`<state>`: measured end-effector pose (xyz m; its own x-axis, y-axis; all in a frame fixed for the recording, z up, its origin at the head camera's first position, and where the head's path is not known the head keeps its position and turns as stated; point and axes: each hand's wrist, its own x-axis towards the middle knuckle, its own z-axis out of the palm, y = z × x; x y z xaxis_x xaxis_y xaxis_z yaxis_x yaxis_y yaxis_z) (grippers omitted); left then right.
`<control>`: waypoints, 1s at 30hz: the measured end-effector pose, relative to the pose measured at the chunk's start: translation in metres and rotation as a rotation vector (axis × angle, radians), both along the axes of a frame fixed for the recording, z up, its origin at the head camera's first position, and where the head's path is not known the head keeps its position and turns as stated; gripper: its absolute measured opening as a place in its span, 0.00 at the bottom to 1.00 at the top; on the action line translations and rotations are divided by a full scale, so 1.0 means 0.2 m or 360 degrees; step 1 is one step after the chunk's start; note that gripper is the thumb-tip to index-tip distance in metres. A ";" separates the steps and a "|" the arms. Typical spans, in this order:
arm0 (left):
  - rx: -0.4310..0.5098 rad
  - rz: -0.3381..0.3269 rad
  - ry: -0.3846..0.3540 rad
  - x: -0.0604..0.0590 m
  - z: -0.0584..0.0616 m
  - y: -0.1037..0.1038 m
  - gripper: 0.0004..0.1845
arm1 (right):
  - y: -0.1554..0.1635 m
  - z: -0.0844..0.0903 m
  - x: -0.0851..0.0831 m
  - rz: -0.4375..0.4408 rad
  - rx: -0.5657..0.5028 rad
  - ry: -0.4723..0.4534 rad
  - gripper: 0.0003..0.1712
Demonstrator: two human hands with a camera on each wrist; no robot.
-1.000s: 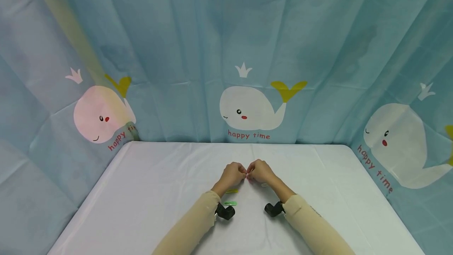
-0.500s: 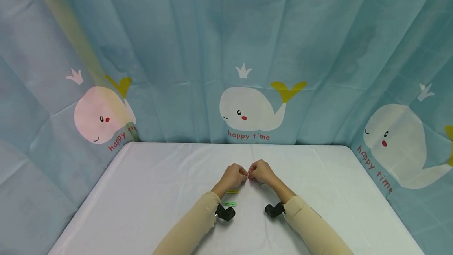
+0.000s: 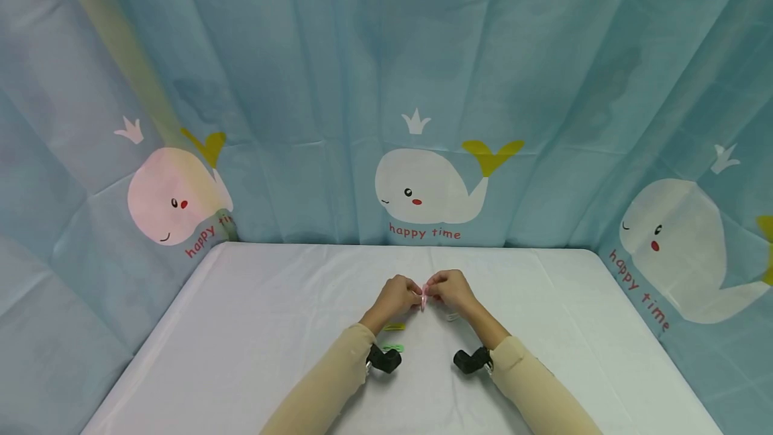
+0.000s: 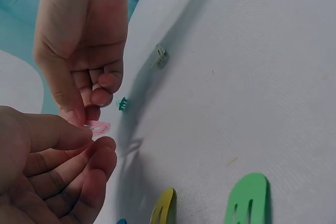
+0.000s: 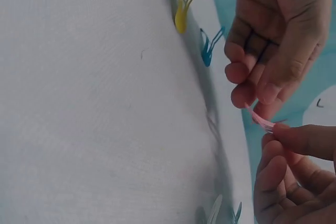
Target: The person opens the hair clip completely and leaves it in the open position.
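Pink clip [image 3: 424, 297]: held above the table between both hands, at 12 o'clock from the person, a little short of the table's middle.
Left hand [image 3: 395, 295]: fingers curled, thumb and forefinger pinching the left end of the pink clip [image 4: 97, 126]; the other fingers are folded under.
Right hand [image 3: 451, 289]: fingers curled, thumb and fingertips pinching the right end of the pink clip [image 5: 260, 119].
Progress: judged from the grip, work on the pink clip is mid-step, with both hands engaged and the clip clear of the table. Other clips lie untouched on the cloth, so the larger part appears to remain.
Clips at 9 o'clock of the hands: yellow clip [image 4: 164, 206] and green clip [image 4: 247, 199] lie flat, just beside the left wrist; a blue clip [image 5: 210, 46] lies near the yellow one.
Clips at 3 o'clock of the hands: a small teal clip [image 4: 122, 104] and a grey clip [image 4: 159, 55] lie under and beyond the right hand.
Table [image 3: 272, 314]: white cloth, with open surface from 9 to 11 o'clock and from 1 to 3 o'clock.
Edges: the far edge meets the whale curtain [image 3: 423, 119] at 12 o'clock, well apart from the hands; the side edges are also well apart.
Room for moving: widest to the left and right; least toward the person, where the loose clips lie.
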<state>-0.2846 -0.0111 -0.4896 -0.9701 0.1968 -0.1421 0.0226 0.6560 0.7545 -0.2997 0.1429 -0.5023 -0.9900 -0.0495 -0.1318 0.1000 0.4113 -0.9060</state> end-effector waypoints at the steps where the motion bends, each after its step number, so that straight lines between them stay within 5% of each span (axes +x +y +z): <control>1: -0.0004 -0.0006 0.0012 0.00 0.00 0.00 0.04 | 0.00 0.00 0.00 -0.0010 -0.0023 -0.0002 0.02; 16: 0.0099 0.0006 0.0118 0.00 0.01 -0.03 0.03 | 0.00 0.05 0.03 -0.0088 -0.0310 0.0008 0.04; 30: 0.0144 -0.0009 0.0165 0.02 0.03 -0.07 0.05 | 0.00 0.10 0.06 0.0070 -0.0219 0.0058 0.08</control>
<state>-0.2798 -0.0257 -0.4835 -0.9774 0.2100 -0.0223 0.1073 0.5850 0.8039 -0.2867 0.1435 -0.4832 -0.9905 -0.1081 -0.0849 0.0508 0.2862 -0.9568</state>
